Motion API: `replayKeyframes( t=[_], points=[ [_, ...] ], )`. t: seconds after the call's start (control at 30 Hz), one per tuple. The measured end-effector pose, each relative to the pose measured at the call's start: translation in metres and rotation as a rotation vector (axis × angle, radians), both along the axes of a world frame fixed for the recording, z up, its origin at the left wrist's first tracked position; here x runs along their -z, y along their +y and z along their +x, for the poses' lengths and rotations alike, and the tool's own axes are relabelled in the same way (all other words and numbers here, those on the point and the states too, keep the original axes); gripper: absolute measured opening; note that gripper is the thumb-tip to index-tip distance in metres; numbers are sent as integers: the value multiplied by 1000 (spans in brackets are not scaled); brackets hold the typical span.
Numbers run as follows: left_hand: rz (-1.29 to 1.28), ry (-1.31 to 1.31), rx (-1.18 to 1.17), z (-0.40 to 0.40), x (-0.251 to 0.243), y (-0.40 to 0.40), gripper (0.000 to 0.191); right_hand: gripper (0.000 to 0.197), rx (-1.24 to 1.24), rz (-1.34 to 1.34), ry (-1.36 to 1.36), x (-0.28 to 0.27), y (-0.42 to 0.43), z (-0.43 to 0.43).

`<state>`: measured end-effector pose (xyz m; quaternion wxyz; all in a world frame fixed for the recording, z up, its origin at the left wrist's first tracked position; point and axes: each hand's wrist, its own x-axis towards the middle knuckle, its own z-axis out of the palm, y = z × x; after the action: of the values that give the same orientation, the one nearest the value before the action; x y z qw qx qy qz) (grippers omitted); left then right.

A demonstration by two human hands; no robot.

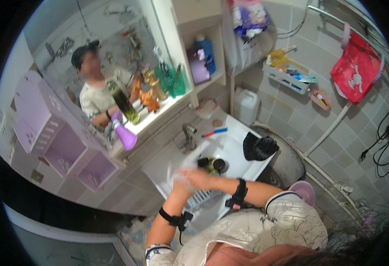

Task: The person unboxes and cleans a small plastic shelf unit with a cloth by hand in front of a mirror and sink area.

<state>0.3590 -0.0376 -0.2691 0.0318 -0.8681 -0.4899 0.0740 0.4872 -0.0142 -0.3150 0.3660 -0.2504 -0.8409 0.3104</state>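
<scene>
My left hand (181,189) and my right hand (199,179) are together over the near left part of a white washbasin (237,179). Motion blurs both. A whitish, translucent smear (176,171) shows around the fingers, and whether it is an object I cannot tell. Right of my hands, a dark round-topped container (219,165) and a black item (202,162) sit in the basin, with something greenish between them. Below my hands lies a pale slatted plastic piece (202,198), partly hidden by my right forearm. A metal faucet (189,137) stands behind the basin.
A red-and-blue stick-like item (214,132) lies on the basin's back ledge; black crumpled material (259,147) covers its right corner. Above, a lit shelf (162,108) holds a tall bottle (128,108) and an orange figurine (149,100). A white jug (246,104) stands right.
</scene>
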Motion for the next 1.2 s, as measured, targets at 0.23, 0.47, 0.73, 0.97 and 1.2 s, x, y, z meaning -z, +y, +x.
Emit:
replayKeyframes(
  t=[0.23,0.47,0.73,0.97,1.2],
  points=[
    [145,-381,285,23,26,-14,34,38,-196,-604,206,30,8,15],
    [89,-502,232,49,-9,-25,30,34,-42,-1008,395,-20,13,68],
    [-168,-1405,-600,51,-20,-5,40,43,-341,-1518,897,-44,32,116],
    [-642,-1593,-599,57,-32,-10,24,42,-460,-1621,649,-47,28,123],
    [-498,-1903,-691,58,-32,-23,16,48,-232,-933,261,-44,9,124]
  ],
)
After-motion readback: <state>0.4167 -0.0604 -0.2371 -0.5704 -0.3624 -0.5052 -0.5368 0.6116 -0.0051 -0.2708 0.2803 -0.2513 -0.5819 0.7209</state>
